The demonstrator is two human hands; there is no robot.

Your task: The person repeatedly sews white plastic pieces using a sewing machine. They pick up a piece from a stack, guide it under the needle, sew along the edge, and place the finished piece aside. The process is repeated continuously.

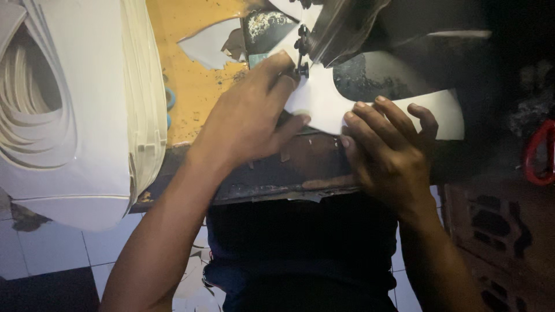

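Left hand (pixel 248 115): flat, fingers spread on white sheet (pixel 324 107), steadying it at the needle (pixel 302 55).
Right hand (pixel 387 144): fingertips pressing sheet's near edge, keeping it taut.
Sheet: on bench (pixel 196 81), under sewing machine (pixel 347 26).
Stack (pixel 81 104): left, within reach.

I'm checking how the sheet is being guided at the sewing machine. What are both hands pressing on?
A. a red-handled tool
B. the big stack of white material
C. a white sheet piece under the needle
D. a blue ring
C: the left hand and right hand both lie flat on the white sheet piece at the sewing machine's needle.
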